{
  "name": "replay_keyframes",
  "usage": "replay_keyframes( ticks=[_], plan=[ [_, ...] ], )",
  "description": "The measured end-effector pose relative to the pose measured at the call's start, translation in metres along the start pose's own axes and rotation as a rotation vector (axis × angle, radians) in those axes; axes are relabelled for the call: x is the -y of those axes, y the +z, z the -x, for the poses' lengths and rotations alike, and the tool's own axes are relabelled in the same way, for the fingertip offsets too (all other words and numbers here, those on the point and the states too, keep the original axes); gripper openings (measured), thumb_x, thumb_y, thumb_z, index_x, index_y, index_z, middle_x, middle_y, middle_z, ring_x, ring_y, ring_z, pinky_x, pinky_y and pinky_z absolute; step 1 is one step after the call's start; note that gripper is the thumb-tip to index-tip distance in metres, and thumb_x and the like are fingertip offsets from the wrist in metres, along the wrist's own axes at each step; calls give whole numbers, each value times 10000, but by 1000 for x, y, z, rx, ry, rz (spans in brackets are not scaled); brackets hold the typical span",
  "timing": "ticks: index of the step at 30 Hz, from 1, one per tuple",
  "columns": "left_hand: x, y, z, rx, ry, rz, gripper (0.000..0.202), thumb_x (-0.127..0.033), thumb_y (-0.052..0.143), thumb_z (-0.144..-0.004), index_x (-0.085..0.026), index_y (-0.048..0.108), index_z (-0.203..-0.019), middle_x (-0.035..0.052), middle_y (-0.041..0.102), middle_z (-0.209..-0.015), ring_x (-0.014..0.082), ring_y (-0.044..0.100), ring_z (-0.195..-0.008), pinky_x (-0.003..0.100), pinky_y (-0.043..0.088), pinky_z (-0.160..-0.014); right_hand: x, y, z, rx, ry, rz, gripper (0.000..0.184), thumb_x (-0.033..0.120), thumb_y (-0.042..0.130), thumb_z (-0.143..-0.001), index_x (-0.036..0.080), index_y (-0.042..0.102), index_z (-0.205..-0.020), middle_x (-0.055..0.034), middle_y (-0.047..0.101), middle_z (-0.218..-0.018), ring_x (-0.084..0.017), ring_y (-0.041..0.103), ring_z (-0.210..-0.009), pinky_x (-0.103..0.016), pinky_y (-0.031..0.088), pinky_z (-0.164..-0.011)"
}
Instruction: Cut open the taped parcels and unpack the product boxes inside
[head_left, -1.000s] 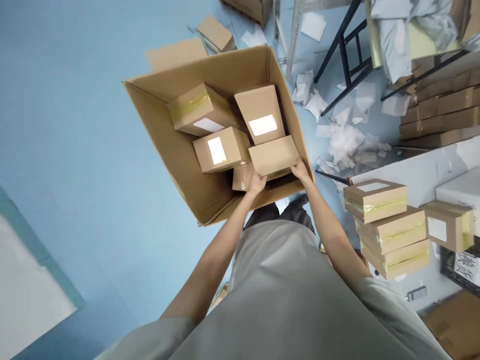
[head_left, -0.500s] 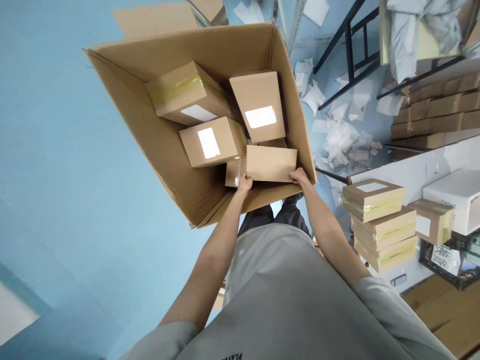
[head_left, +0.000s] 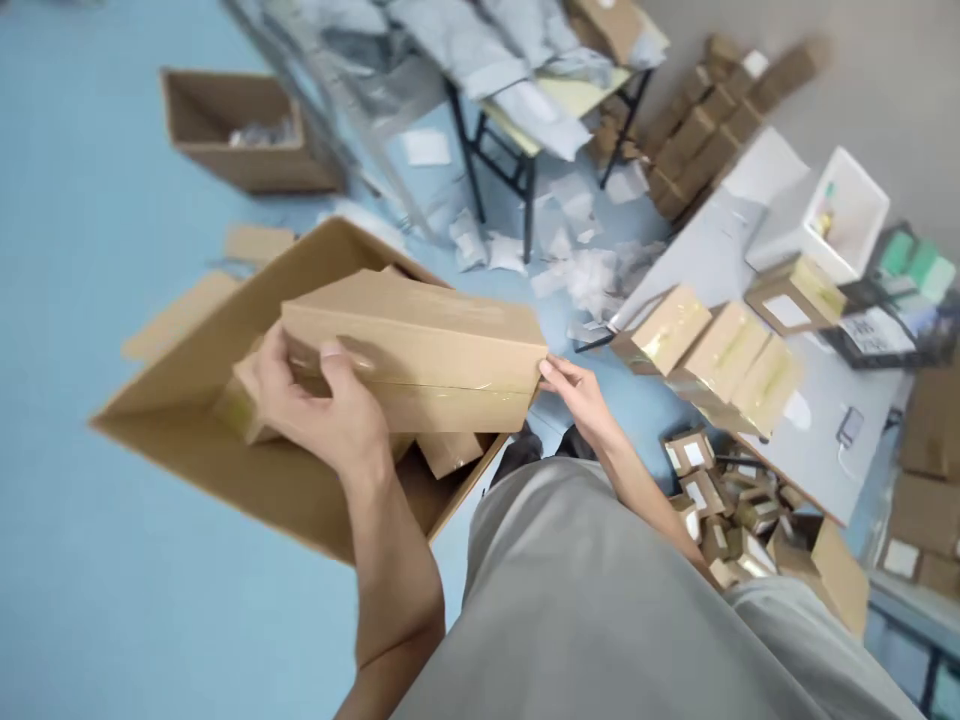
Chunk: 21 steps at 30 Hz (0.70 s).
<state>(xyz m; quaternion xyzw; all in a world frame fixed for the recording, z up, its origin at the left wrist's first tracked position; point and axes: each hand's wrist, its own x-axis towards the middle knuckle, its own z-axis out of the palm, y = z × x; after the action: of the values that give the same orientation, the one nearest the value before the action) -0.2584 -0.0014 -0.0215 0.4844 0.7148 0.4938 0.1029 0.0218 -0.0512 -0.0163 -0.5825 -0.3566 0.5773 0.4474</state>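
Between my two hands is a taped cardboard box [head_left: 427, 340], raised above the opening of a large open carton [head_left: 300, 500]. My left hand [head_left: 322, 400] grips its left end, thumb bent over the near side and fingers round the end. At the right corner, my right hand [head_left: 570, 390] pinches the box with thumb and fingertips. Below it, smaller boxes [head_left: 450, 452] show in part inside the carton; the held box hides most of the interior.
On the right, a white table [head_left: 832, 400] bears taped boxes [head_left: 720, 350], a white foam bin [head_left: 840, 220] and a black crate [head_left: 885, 335]. Labelled boxes [head_left: 720, 510] are piled under it. Paper scraps [head_left: 585, 270] litter the floor near a folding table [head_left: 555, 100]. Another open carton [head_left: 232, 130] stands far left.
Both hands have lifted the box up out of the carton, towards me. The view has swung right, bringing more of the white table and the pile below it into sight.
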Motion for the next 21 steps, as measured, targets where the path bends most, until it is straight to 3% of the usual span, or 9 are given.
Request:
replay_keyframes(
  ticks=[3, 5, 8, 12, 16, 19, 21],
  plan=[
    [-92, 50, -3, 26, 274, 193, 580, -275, 661, -913, -340, 741, -1484, 62, 731, -1399, 300, 697, -1365, 485, 565, -1234, 22, -54, 27, -176, -32, -215, 609, 797, 886, -821, 278, 882, -1140, -79, 847, -1319, -315, 757, -1333, -468, 641, -1148],
    [-154, 92, 15, 161, 410, 310, 592, -287, 684, -905, -309, 733, -1495, 72, 737, -1383, 305, 686, -1374, 500, 557, -1252, 28, -99, 48, -366, -88, -275, 589, 773, 906, -809, 271, 858, -1113, -90, 847, -1320, -317, 754, -1360, -474, 641, -1167],
    [-241, 154, 66, 465, 547, 440, 551, -339, 714, -964, -290, 707, -1513, 85, 728, -1402, 317, 665, -1419, 504, 535, -1287, 26, -172, 91, -719, -184, -333, 558, 741, 907, -816, 261, 816, -1086, -98, 841, -1331, -290, 756, -1359, -443, 647, -1160],
    [-347, 223, 162, 859, 713, 619, 553, -472, 739, -1048, -300, 660, -1568, 96, 699, -1500, 338, 621, -1510, 509, 484, -1340, 8, -258, 154, -1162, -304, -401, 559, 720, 888, -844, 243, 794, -1120, -93, 838, -1308, -260, 749, -1353, -442, 631, -1173],
    [-445, 281, 276, 1171, 905, 739, 558, -442, 698, -1094, -289, 624, -1626, 101, 681, -1559, 316, 624, -1508, 467, 499, -1317, -17, -322, 204, -1448, -338, -524, 625, 664, 907, -863, 274, 793, -1338, -92, 799, -1431, -248, 731, -1382, -455, 605, -1209],
    [-501, 325, 360, 1389, 1022, 692, 543, -364, 661, -1099, -277, 627, -1634, 105, 676, -1582, 316, 640, -1485, 467, 515, -1292, -36, -354, 224, -1559, -311, -573, 845, 648, 853, -928, 381, 575, -1679, -82, 710, -1591, -233, 731, -1399, -502, 601, -1222],
    [-523, 356, 409, 1518, 1068, 607, 541, -313, 643, -1093, -229, 637, -1628, 131, 680, -1573, 328, 663, -1457, 480, 516, -1282, -49, -371, 230, -1609, -294, -595, 969, 649, 808, -967, 449, 364, -1805, -74, 651, -1667, -228, 723, -1426, -529, 594, -1237]
  ],
)
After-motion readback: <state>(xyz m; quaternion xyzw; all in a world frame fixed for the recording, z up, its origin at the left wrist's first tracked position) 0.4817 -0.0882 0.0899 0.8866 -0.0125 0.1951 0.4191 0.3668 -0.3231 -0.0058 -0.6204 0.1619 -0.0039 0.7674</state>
